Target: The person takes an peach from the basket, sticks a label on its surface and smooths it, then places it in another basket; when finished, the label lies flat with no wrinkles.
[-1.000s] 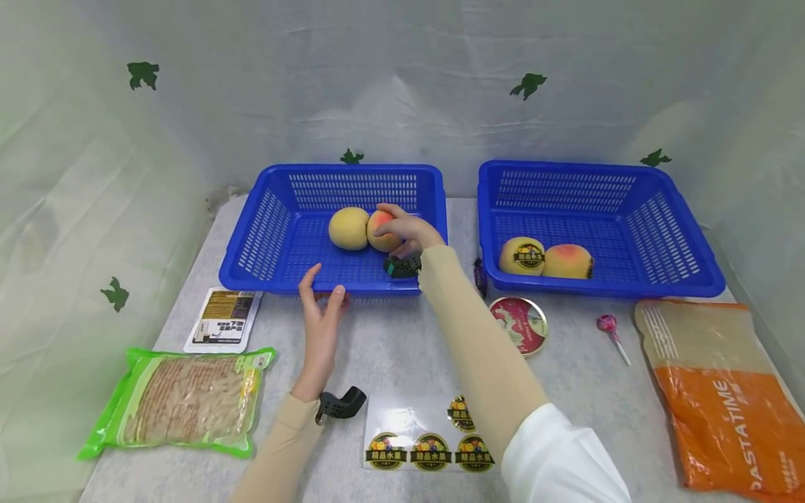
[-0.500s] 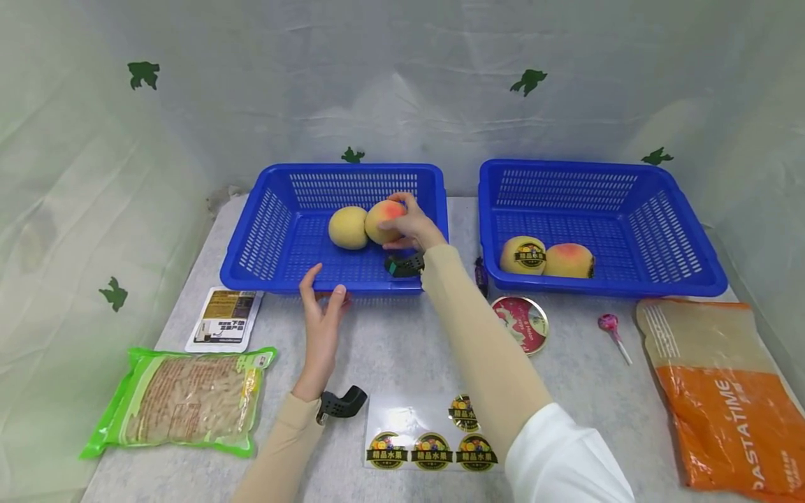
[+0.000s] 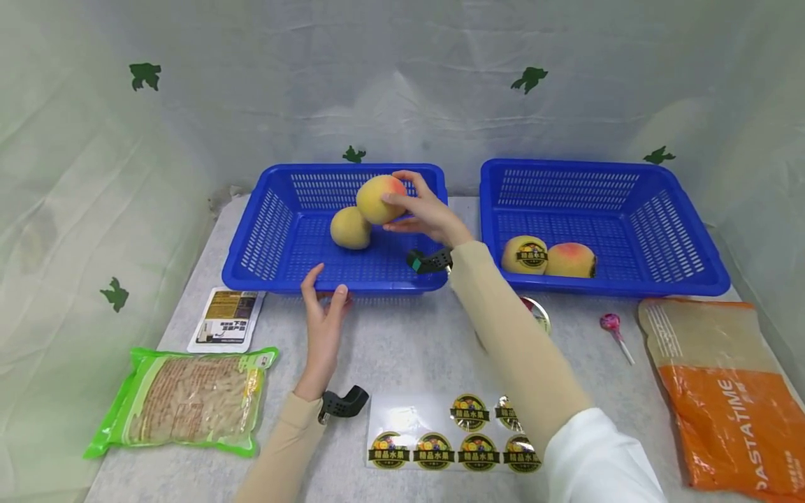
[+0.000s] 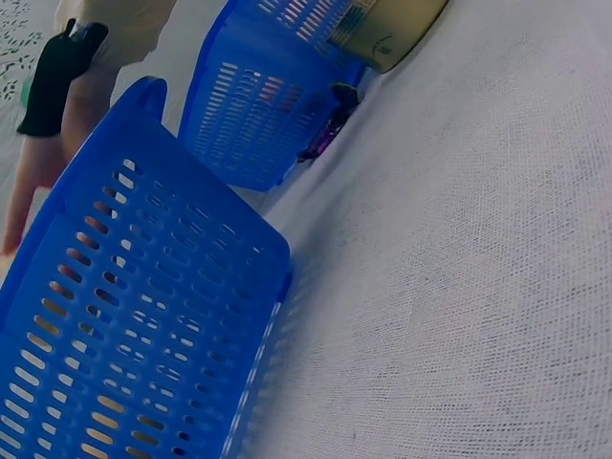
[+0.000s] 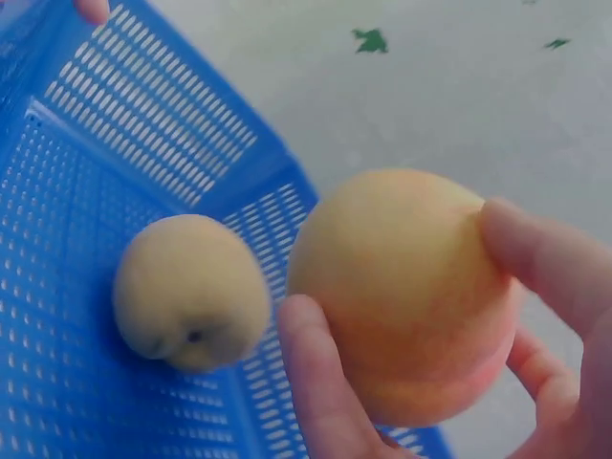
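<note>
Head view: upper centre, right hand's grip [image 3: 430, 209] clamped on peach [image 3: 377, 199]; left hand's grip [image 3: 323, 330], fingers apart, at basket [image 3: 390, 286]; sleeve [image 3: 516, 328] hides most of tin [image 3: 542, 316].

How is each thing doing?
Held peach: lifted
Right grip: holding it
Left basket: one peach inside
Left grip: at left basket's rim
Right basket: two peaches inside
Sticker sheet: some stickers left
Lollipop: lying down
Green bag: lying flat
Orange bag: lying flat
White packet: lying flat
Tin: mostly hidden
Purple wrapper: lying down

Peach [image 3: 349, 229] in left basket [image 3: 283, 251], two peaches [image 3: 566, 261] in right basket [image 3: 629, 286] alongside.
</note>
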`<state>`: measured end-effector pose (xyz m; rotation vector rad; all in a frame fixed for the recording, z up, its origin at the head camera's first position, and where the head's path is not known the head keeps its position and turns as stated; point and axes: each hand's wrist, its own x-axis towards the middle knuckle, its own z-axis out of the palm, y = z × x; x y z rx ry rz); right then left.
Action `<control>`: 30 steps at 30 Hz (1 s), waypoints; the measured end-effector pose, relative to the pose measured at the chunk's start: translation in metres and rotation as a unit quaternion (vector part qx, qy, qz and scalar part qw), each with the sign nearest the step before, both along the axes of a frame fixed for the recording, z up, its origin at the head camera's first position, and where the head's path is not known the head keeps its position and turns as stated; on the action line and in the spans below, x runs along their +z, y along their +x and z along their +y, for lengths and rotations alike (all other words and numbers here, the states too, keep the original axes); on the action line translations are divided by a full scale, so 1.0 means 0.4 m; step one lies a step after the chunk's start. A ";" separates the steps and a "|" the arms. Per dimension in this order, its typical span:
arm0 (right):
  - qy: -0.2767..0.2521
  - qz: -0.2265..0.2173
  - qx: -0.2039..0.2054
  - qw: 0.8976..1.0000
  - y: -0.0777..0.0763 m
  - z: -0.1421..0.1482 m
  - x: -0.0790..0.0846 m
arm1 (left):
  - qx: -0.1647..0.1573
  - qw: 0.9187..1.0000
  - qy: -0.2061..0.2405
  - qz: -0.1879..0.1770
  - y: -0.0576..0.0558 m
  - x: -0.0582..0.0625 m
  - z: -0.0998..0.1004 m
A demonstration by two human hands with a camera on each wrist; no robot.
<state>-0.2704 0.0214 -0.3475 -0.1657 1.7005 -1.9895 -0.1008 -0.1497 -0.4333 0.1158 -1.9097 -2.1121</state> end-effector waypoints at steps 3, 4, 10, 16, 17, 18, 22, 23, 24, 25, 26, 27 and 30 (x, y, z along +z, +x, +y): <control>-0.019 0.007 0.023 1.000 0.012 0.036 0.020 | -0.001 1.000 0.002 0.002 0.001 -0.001 0.001; -0.028 0.008 0.032 0.999 0.016 0.048 0.026 | -0.001 1.000 0.003 0.001 0.001 -0.001 0.002; -0.089 0.011 0.091 0.992 0.044 0.116 0.045 | -0.003 1.000 0.007 0.004 0.004 -0.002 0.001; -0.106 0.023 0.113 0.988 0.085 0.175 0.055 | -0.006 1.000 0.005 0.008 0.003 -0.004 -0.002; -0.106 0.025 0.113 0.988 0.094 0.185 0.056 | -0.006 1.000 0.005 0.008 0.003 -0.004 -0.002; -0.107 0.025 0.114 0.987 0.103 0.195 0.055 | -0.006 1.000 0.004 0.007 0.003 -0.004 -0.002; -0.108 0.039 0.114 0.987 0.144 0.234 0.047 | -0.009 1.000 0.001 0.007 0.003 -0.005 -0.002; -0.107 0.044 0.115 0.987 0.155 0.243 0.043 | -0.010 1.000 0.000 0.007 0.003 -0.005 -0.002; -0.106 0.051 0.117 0.986 0.166 0.251 0.040 | -0.011 1.000 0.000 0.008 0.003 -0.005 -0.001; -0.105 0.056 0.119 0.986 0.177 0.259 0.036 | -0.012 1.000 0.000 0.008 0.003 -0.005 -0.001; -0.105 0.061 0.122 0.985 0.188 0.265 0.033 | -0.012 1.000 0.000 0.009 0.003 -0.005 -0.002; -0.104 0.065 0.125 0.985 0.200 0.272 0.030 | -0.012 1.000 -0.001 0.008 0.002 -0.006 -0.002; -0.100 0.073 0.139 0.983 0.235 0.288 0.020 | -0.013 1.000 -0.001 0.007 0.001 -0.008 -0.002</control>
